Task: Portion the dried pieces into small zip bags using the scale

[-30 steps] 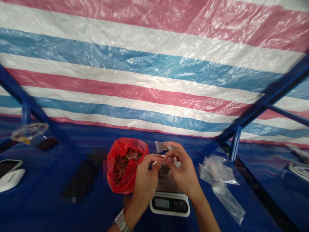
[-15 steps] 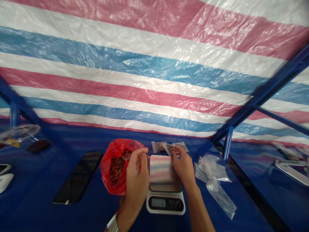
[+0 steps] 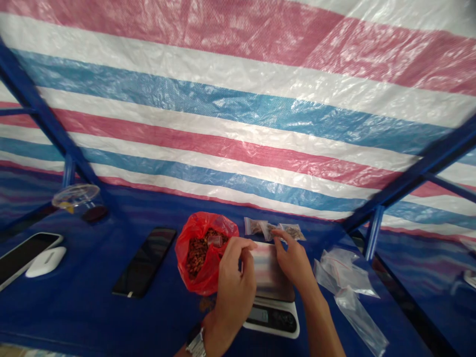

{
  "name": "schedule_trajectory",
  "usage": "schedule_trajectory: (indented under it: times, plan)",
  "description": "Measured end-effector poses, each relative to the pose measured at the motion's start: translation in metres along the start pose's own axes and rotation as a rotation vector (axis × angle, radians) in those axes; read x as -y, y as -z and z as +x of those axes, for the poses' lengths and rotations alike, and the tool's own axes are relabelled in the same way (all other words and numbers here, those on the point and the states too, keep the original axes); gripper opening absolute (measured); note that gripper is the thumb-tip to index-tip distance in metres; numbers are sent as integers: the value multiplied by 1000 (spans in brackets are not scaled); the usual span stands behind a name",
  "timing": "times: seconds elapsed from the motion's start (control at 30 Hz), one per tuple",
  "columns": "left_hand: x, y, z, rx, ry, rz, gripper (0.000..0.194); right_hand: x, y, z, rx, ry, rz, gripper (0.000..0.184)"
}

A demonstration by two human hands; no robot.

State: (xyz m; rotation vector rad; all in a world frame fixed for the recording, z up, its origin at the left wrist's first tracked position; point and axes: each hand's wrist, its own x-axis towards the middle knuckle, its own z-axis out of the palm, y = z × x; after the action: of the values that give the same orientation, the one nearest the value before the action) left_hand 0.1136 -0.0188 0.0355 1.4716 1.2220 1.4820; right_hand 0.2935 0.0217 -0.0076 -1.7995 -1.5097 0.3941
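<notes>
Both hands, joined over the scale (image 3: 273, 285) a second earlier, had separated. The right hand (image 3: 295, 260) rested its fingertips on the middle packet (image 3: 268, 231), behind the scale on the counter (image 3: 89, 282), between the left packet (image 3: 255, 226) and right packet (image 3: 294, 232); whether it gripped could not be told. The left hand (image 3: 237, 280), loosely curled with thumb and fingers apart, held nothing visible. Handling over the scale thus appeared finished for that packet.

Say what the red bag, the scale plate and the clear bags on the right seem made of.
Red bag: likely glossy plastic film, judging by its crinkles and highlights. Scale plate: probably smooth metal, since it reflects blurred stripes, though coated plastic is possible. Clear bags: likely thin, shiny plastic; the blue table shows through.
</notes>
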Motion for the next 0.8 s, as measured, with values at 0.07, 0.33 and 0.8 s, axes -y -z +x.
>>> schedule_trajectory:
  times: [0.07,0.33,0.8]
  plan:
    - [0,2,0,9,-14,1,19,-1,2,1,-44,7,-7,37]
    - [-3,11,6,-6,-20,12,20,-36,31,2,-335,-108,-278,50]
    - [1,8,6,12,-90,59,19,-97,75,-16,-238,-314,-499,51]
